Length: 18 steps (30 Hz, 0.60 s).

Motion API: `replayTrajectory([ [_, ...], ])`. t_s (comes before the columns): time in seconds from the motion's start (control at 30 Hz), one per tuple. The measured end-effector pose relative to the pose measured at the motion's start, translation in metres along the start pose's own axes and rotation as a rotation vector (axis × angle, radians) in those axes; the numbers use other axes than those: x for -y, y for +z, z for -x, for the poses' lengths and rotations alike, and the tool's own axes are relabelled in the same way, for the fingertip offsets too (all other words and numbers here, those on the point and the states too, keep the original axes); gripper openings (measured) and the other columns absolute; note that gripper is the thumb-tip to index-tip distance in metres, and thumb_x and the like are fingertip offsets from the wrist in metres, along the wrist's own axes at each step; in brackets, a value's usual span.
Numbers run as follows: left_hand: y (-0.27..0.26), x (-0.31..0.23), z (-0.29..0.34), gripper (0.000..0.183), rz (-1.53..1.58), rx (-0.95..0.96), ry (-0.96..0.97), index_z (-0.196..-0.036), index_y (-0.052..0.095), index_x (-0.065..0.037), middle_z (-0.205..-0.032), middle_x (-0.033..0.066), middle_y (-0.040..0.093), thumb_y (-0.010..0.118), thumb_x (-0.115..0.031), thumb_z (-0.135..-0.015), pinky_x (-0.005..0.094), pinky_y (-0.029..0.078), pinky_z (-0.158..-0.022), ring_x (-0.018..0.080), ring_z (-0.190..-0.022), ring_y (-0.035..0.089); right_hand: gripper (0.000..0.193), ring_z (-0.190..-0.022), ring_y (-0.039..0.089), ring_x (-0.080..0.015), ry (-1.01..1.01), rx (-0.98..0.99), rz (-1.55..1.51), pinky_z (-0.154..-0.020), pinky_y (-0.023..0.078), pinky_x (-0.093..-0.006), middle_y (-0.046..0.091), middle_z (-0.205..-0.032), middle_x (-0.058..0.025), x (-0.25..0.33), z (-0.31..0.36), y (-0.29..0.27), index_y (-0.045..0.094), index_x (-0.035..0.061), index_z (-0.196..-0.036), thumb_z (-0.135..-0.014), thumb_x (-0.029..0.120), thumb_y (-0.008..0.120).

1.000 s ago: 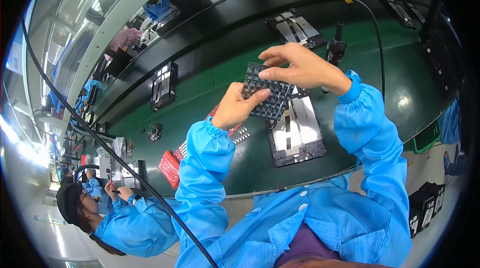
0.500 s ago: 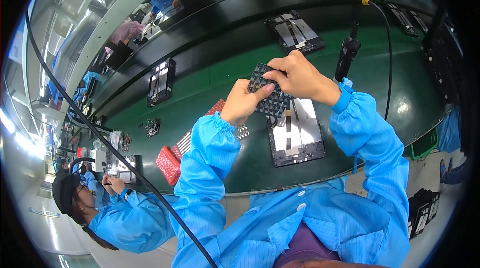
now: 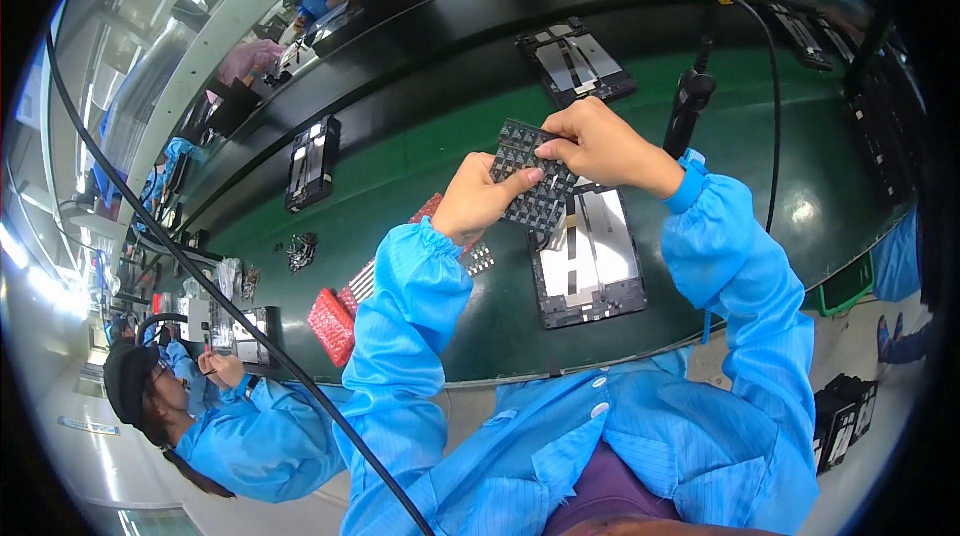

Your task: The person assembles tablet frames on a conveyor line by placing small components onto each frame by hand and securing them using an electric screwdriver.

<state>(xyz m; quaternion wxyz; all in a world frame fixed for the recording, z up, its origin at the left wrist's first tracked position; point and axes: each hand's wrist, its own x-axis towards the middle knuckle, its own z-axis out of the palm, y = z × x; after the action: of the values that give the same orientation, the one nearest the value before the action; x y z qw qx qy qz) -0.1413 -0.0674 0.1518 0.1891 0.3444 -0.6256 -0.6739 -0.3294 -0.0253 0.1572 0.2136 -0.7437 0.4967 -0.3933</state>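
Up above the bench, a black sheet covered in rows of small square dark pieces [image 3: 532,208] is tilted between my two hands. My left hand [image 3: 472,198] grips its lower left side, thumb lying across the face. At the upper right edge, my right hand [image 3: 612,148] is closed on the sheet with its thumb pressed on the pieces; its fingertips are hidden behind. Just below and partly covered by the sheet lies an opened tablet-like device [image 3: 600,266] with a shiny silver inside and black frame.
A black electric screwdriver [image 3: 690,101] hangs right of my right hand. More opened devices lie at the back [image 3: 575,61] and left [image 3: 313,164]. Red bubble wrap [image 3: 331,328] sits beside my left sleeve, with a small dark pile [image 3: 301,252] beyond. A co-worker [image 3: 260,426] sits at left.
The sheet's face is turned slightly more into view, and my right thumb has shifted a little to the right on it. Both hands keep their grip. The whole view has shifted slightly.
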Motion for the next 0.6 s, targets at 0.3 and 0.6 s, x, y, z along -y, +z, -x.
replayTrajectory([
  [0.3, -0.011, 0.002, -0.003, 0.013, 0.003, -0.037, 0.008, -0.091, 0.062, 0.002, -0.081, 0.0060, 0.065, 0.062, -0.008, -0.084, 0.0253, 0.049, -0.061, 0.0105, -0.069, 0.060, 0.016, -0.050, 0.061, -0.0201, -0.112, -0.071, 0.047, -0.045, 0.044, -0.0310, 0.058, -0.058, -0.0155, -0.005, 0.005, 0.000, 0.060, -0.0065, -0.075, -0.078, 0.009, 0.065],
  [0.6, -0.010, -0.002, 0.021, 0.039, 0.528, 0.104, 0.228, -0.119, 0.047, -0.002, -0.105, 0.0130, 0.061, 0.061, -0.016, -0.085, 0.0343, 0.055, -0.072, 0.0230, -0.092, 0.062, 0.017, -0.058, 0.066, -0.0169, 0.313, 0.023, -0.709, -0.047, 0.050, -0.0206, 0.062, -0.070, -0.0086, 0.011, 0.002, -0.019, 0.056, -0.0048, -0.081, -0.086, 0.012, 0.060],
])
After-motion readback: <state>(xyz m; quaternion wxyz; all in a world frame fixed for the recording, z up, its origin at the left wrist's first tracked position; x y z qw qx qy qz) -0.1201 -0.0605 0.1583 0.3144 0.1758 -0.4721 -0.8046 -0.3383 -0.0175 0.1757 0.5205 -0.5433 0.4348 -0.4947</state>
